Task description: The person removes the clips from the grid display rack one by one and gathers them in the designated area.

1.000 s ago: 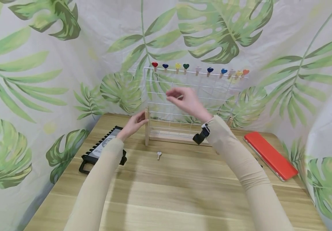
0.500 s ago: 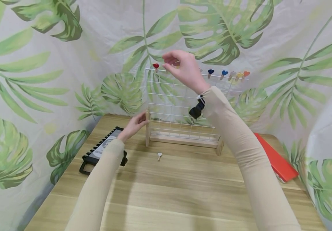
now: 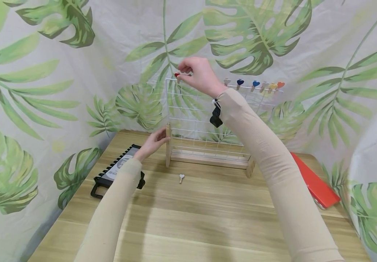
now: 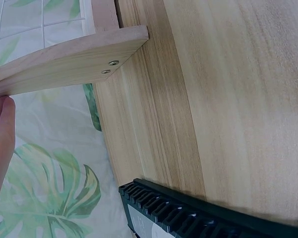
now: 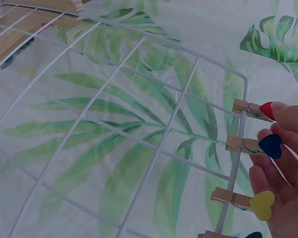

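A white wire grid rack [image 3: 188, 107] stands upright in a wooden base [image 3: 208, 160]. Its wooden end post [image 3: 168, 145] is held at the left by my left hand [image 3: 154, 142], whose fingertips also show against the wood in the left wrist view. Up at the top wire is my right hand [image 3: 199, 74], thumb and fingers bent and apart. In the right wrist view its thumb touches the red heart clothespin [image 5: 253, 109]; fingers pass behind the dark blue heart clothespin [image 5: 270, 146]. A yellow heart clothespin [image 5: 262, 205] is clipped beside them.
More heart clothespins, including a blue one [image 3: 256, 84] and an orange one [image 3: 281, 85], line the top wire. A white heart clothespin [image 3: 181, 178] lies on the table [image 3: 188, 218]. A black-edged rack-like object [image 3: 118, 167] lies left, a red case [image 3: 316, 182] right.
My right hand has risen from in front of the grid to the top wire, then shifted left to the red clothespin. The left hand stays on the post.
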Demonstrator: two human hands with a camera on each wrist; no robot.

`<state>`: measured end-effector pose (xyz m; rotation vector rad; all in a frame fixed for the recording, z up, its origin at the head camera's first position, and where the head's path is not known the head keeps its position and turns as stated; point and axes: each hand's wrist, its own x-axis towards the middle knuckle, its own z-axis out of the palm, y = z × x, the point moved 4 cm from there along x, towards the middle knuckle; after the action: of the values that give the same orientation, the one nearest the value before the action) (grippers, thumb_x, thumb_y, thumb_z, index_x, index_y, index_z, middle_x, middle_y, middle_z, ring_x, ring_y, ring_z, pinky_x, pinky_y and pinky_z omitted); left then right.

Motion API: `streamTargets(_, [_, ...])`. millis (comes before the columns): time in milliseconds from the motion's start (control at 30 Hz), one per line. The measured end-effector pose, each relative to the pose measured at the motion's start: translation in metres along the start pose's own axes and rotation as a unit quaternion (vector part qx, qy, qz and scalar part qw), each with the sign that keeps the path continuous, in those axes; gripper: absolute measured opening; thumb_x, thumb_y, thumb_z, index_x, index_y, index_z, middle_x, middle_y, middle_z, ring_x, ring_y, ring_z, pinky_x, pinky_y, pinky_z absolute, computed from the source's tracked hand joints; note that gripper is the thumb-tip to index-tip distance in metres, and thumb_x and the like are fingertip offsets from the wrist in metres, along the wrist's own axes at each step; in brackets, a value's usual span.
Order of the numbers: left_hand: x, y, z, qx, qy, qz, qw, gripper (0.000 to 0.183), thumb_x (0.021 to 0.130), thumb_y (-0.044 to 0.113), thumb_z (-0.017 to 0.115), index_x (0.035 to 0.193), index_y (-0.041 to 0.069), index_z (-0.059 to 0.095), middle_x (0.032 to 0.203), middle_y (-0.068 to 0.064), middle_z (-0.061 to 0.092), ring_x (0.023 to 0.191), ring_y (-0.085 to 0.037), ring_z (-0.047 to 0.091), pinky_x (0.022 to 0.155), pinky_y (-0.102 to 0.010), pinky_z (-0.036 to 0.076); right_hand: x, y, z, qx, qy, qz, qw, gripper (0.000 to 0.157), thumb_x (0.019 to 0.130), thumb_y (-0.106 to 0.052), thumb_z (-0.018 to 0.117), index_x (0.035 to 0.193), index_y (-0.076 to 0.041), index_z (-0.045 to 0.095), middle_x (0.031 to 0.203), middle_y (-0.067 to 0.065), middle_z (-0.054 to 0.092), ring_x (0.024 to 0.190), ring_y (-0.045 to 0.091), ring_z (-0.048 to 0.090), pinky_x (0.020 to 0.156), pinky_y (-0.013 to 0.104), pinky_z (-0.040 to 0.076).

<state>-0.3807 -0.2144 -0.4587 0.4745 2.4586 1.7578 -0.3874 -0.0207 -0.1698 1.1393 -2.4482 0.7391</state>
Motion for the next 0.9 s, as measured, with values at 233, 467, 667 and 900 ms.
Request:
streamTargets(233, [-0.004,0.012,0.002,-0.008,-0.008,-0.008,0.9999,0.059,0.104,0.011,0.049,0.156,0.000,0.023,0.155,-0.026,0.037,0.146,-0.039,0.036,0.123,-0.052,0.032,0.002,0.003,0.003,0.013,-0.010,0.016,1.000,0.018,0.097,-0.017,0.065,0.106,-0.004,0.073,0.105,0.011,0.075,0.094,0.018,0.069,0.087,0.026,0.057])
streamTargets(467, [-0.013,0.033,0.002,-0.003,-0.015,-0.017,0.9997,0.059,0.104,0.009,0.051,0.155,-0.003,0.024,0.154,-0.026,0.038,0.145,-0.039,0.038,0.122,-0.050,0.035,0.003,0.003,0.003,0.014,-0.007,0.027,1.000,0.017,0.097,-0.018,0.065,0.104,-0.005,0.075,0.102,0.009,0.076,0.090,0.017,0.069,0.084,0.026,0.057])
streamTargets(667, [-0.010,0.025,0.002,-0.002,-0.011,-0.019,0.9998,0.061,0.104,0.010,0.050,0.156,-0.002,0.021,0.156,-0.026,0.036,0.146,-0.039,0.036,0.122,-0.051,0.033,0.005,0.001,0.004,0.004,0.005,0.024,1.000,0.016,0.096,-0.015,0.065,0.099,-0.005,0.076,0.098,0.010,0.077,0.086,0.018,0.070,0.080,0.025,0.057])
streamTargets(900, [-0.002,0.003,0.001,0.004,0.000,-0.009,0.9999,0.061,0.104,0.018,0.051,0.157,0.004,0.025,0.155,-0.022,0.039,0.145,-0.036,0.039,0.122,-0.051,0.034,0.005,-0.002,0.004,-0.012,0.027,0.015,0.999,0.015,0.096,-0.014,0.066,0.096,-0.004,0.077,0.095,0.011,0.077,0.085,0.020,0.071,0.080,0.028,0.058])
